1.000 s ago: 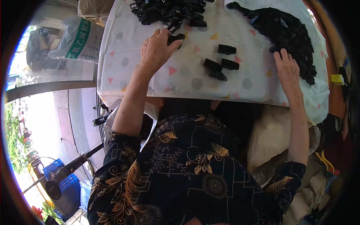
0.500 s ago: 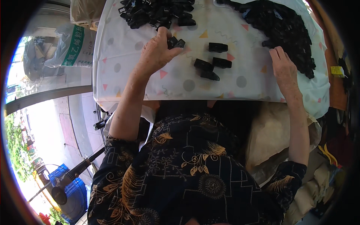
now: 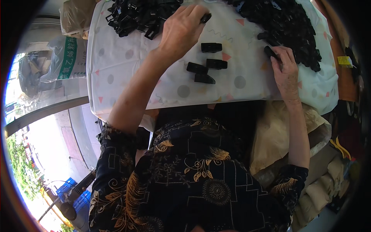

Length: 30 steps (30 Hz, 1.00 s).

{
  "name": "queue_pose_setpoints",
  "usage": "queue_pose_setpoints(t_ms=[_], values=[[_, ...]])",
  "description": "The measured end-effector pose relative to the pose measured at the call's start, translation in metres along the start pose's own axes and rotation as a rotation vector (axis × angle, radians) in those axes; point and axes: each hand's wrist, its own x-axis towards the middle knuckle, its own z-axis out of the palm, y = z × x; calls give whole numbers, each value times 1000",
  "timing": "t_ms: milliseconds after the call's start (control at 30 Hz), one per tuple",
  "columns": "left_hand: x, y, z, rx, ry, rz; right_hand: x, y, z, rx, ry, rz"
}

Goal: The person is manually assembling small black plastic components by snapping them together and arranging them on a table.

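Left hand (image 3: 181, 31) pinching small black clip (image 3: 206, 17), long axis slanting up-right, beyond four loose clips (image 3: 206, 67). Right hand (image 3: 286, 71) gripping black piece (image 3: 270, 52) beside right pile (image 3: 288, 25).

worktop (image 3: 116, 65): covered by white cloth with coloured dots and triangles | far left: heap of black plastic clips (image 3: 135, 15) | far right: larger heap of black clips (image 3: 293, 31) | centre: four loose black clips (image 3: 206, 63), close together, flat on the cloth between the heaps
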Motion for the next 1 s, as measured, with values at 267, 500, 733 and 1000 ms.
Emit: queue_pose_setpoints(t_ms=[267,500,733,1000], values=[[14,-18,43,-42,8,209,0,-5,-2,-124,-122,-39],[-16,-12,9,-106,-79,69,10,-20,-6,-63,-111,-20],[-23,-16,14,-181,-236,-125,52,-63,31,219,-168,-88],[-29,-7,24,-318,-225,-241,77,-68,81,135,-148,-367]])
